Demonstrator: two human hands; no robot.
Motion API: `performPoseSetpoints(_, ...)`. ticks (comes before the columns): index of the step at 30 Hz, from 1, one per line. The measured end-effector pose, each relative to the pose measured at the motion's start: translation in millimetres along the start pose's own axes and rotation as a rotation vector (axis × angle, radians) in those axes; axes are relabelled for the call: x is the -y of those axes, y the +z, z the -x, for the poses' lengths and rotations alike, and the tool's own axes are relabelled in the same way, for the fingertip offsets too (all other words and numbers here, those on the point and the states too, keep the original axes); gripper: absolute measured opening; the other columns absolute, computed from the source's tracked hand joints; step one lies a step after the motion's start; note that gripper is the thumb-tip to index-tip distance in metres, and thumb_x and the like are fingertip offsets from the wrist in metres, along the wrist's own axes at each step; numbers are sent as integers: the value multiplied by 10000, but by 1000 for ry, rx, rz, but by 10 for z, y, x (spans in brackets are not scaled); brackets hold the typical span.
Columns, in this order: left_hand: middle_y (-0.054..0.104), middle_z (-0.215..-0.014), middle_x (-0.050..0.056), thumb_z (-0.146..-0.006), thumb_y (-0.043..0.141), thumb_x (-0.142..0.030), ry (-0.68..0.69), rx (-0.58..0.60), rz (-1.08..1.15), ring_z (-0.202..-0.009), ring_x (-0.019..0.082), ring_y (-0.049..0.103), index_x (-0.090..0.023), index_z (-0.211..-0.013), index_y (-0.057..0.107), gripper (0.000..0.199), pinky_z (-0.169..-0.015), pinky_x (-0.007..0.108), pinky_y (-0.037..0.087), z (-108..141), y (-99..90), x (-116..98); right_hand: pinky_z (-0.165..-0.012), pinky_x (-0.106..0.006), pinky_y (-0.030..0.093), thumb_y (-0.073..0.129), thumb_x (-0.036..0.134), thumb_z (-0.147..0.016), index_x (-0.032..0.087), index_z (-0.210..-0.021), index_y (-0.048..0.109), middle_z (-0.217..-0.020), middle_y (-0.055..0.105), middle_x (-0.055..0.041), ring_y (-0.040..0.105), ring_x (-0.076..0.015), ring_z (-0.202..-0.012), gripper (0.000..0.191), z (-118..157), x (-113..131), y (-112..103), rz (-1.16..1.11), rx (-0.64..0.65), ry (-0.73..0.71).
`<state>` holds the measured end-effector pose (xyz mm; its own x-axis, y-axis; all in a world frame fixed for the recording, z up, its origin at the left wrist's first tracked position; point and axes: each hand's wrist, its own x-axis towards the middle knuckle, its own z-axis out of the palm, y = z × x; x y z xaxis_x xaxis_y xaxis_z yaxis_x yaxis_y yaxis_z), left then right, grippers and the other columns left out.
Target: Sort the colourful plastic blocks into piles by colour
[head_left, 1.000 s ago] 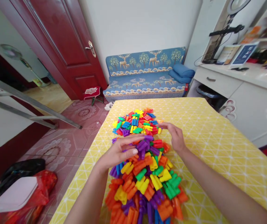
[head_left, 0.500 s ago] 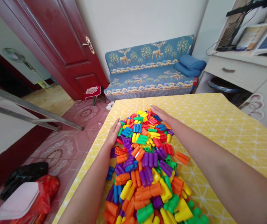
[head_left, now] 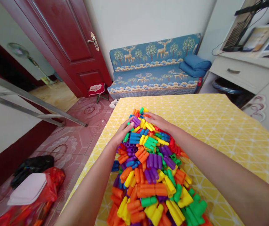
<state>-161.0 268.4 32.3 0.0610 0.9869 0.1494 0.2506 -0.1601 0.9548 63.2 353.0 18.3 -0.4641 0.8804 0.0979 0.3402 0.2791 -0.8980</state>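
Dozens of plastic pieces (head_left: pixel 146 175) in orange, yellow, green, purple, blue and red are lying heaped between the two hands and spreading toward the wearer, below both forearms. The left hand (head_left: pixel 122 133) is resting against the heap's far left side, its fingers reaching forward and not closing around any piece, its thumb lying beside a purple piece. The right hand (head_left: pixel 158 122) is lying across the far right side, its fingers extending leftward over the pieces, open rather than gripping. Yellow patterned cloth (head_left: pixel 209 125) is stretching under the heap and out to the right of the right hand. Beyond both hands, a blue sofa (head_left: pixel 148 82) is standing against the wall, and a red stool (head_left: pixel 97 88) is standing beyond and left of the left hand.
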Motion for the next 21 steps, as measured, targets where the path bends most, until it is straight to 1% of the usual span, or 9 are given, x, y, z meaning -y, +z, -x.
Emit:
performPoseSetpoints(2, 524, -1419, 83, -819, 578, -607, 29, 80, -18, -1353, 306, 427, -205, -1342, 546, 661, -1149, 449, 306, 108, 11, -177, -1119, -507, 309, 561, 688, -788, 288, -1320, 563, -1414, 517, -34, 459, -304, -1311, 666, 135, 192, -3, 18, 2, -2)
performPoseSetpoints(5, 508, -1435, 66, -828, 611, -535, 144, 153, -165, -1353, 308, 424, -231, -1374, 513, 633, -1150, 453, 304, 374, 49, -464, -1083, -496, 362, 558, 664, -804, 286, -1304, 579, -1362, 566, -33, 522, -303, -1248, 628, 453, 548, 5, 64, 15, -87)
performPoseSetpoints(8, 493, -1445, 78, -844, 607, -492, 249, 189, -344, -1330, 315, 452, -243, -1424, 445, 652, -1135, 459, 324, 777, 116, -680, -1060, -490, 386, 518, 634, -841, 306, -1376, 506, -1379, 550, -27, 528, -304, -1242, 628, 937, 874, 65, 206, 44, -168)
performPoseSetpoints(11, 433, -1491, 63, -860, 587, -467, 312, 151, -511, -1383, 305, 380, -282, -1455, 384, 655, -1193, 491, 191, 1285, 147, -720, -1092, -486, 347, 501, 595, -866, 324, -1470, 359, -1454, 468, -22, 463, -304, -1306, 677, 1525, 990, 130, 333, 55, -245)
performPoseSetpoints(13, 374, -1525, 66, -873, 555, -462, 318, 65, -569, -1416, 309, 320, -292, -1480, 327, 671, -1198, 509, 173, 1641, 115, -621, -1116, -473, 318, 493, 582, -871, 322, -1485, 323, -1490, 418, -26, 410, -300, -1347, 688, 1905, 883, 123, 372, -44, -266)
performPoseSetpoints(15, 314, -1554, 66, -868, 548, -458, 291, -85, -635, -1437, 314, 272, -305, -1492, 288, 693, -1195, 526, 174, 1962, 41, -432, -1126, -463, 311, 466, 584, -874, 299, -1474, 338, -1501, 398, -45, 388, -293, -1361, 676, 2219, 632, 53, 394, -248, -227)
performPoseSetpoints(18, 302, -1556, 85, -871, 545, -453, 101, -236, -762, -1454, 309, 226, -291, -1510, 229, 732, -1185, 553, 187, 2276, -93, -72, -1129, -491, 298, 395, 591, -886, 222, -1461, 346, -1482, 410, -108, 385, -299, -1358, 685, 2483, 109, -117, 440, -539, -26)
performPoseSetpoints(19, 321, -1545, 104, -870, 540, -471, 37, -242, -789, -1450, 318, 231, -275, -1509, 236, 734, -1174, 571, 201, 2320, -126, 37, -1124, -510, 297, 370, 604, -885, 188, -1456, 350, -1465, 427, -136, 391, -312, -1352, 706, 2509, -58, -166, 460, -575, 53)
performPoseSetpoints(21, 305, -1549, 130, -872, 525, -498, -27, -227, -824, -1455, 329, 212, -232, -1502, 264, 732, -1166, 576, 208, 2315, -155, 200, -1119, -535, 289, 333, 629, -879, 147, -1438, 374, -1425, 470, -168, 412, -332, -1334, 739, 2473, -309, -215, 497, -557, 162)
